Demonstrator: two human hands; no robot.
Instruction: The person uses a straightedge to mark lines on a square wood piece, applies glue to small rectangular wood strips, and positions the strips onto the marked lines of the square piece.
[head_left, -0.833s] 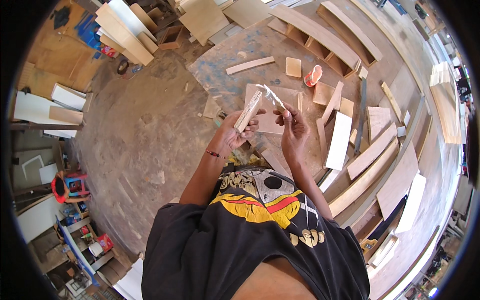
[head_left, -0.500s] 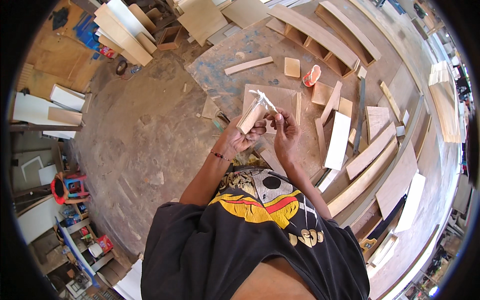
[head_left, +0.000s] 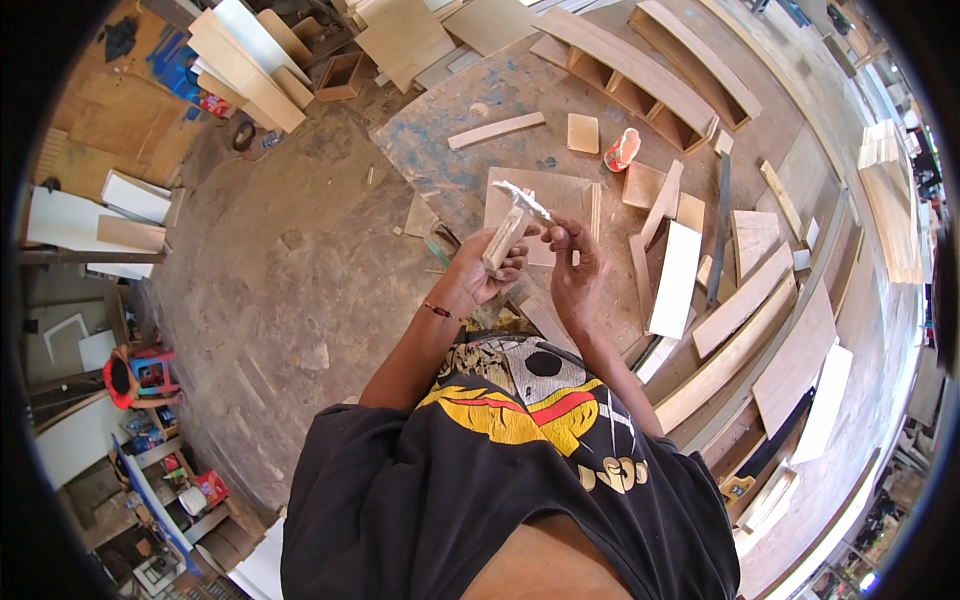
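My left hand [head_left: 486,272] is closed around a small flat wooden block [head_left: 506,240], held up in front of my chest with a narrow side showing. In the fingers of my right hand [head_left: 580,268] is a thin stick [head_left: 526,204] covered in white paste. It slants across the top end of the block; whether it touches the wood I cannot tell. Beneath both hands lies a square wooden board [head_left: 497,202] on the worktable. An orange-and-white torn-open container [head_left: 622,150] lies farther off to the right.
Cut wooden strips [head_left: 745,300] and a white panel [head_left: 675,280] crowd the table's right side. A long compartmented wooden frame [head_left: 640,75] lies at the far side. Boards [head_left: 245,65] lean at the far left. Another person [head_left: 120,377] is at the left edge.
The wooden block has turned, so its narrow side shows now. My right hand has shifted slightly right, and the pasted stick has swung to a straighter slant over the block's top.
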